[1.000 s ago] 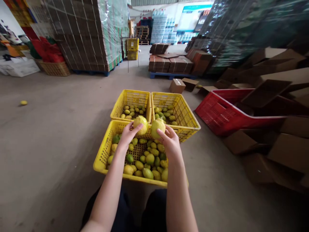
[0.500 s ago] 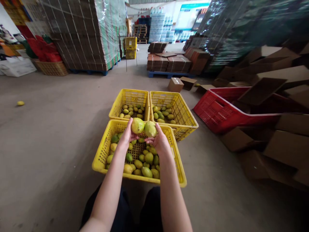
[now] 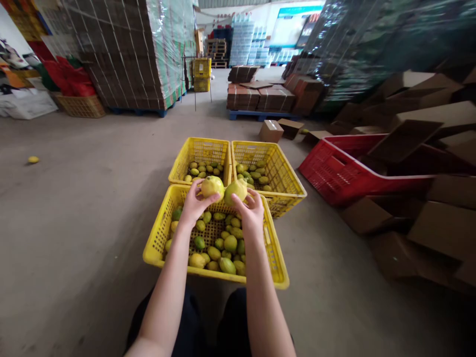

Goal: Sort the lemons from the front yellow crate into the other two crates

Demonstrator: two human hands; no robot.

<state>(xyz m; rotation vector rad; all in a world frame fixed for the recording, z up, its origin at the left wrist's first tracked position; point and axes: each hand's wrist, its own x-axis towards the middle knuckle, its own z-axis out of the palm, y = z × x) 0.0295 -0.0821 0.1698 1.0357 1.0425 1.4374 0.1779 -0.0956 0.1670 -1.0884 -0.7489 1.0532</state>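
Note:
My left hand (image 3: 194,203) is closed round a yellow lemon (image 3: 212,188), its thumb across the near side. A greener lemon (image 3: 235,192) is in my right hand (image 3: 252,213), gripped between thumb and fingers. Both lemons are held up side by side, close together, over the far edge of the near yellow crate (image 3: 156,233). Inside that crate lie several green and yellow lemons (image 3: 230,243), partly covered by my forearms. Behind it stand a left yellow crate (image 3: 178,162) and a right yellow crate (image 3: 284,186), each with several more lemons at the bottom.
A red crate (image 3: 330,173) stands to the right among loose cardboard boxes (image 3: 439,228). One lemon (image 3: 33,159) lies on the floor at the left. Further back are a blue pallet (image 3: 247,115) with stacked flat cartons and a tall wrapped stack (image 3: 122,54).
Both hands have turned the lemons over: the thumbs now lie across the near sides, and the fingers have moved from beneath to the outer sides. The lemons have risen slightly.

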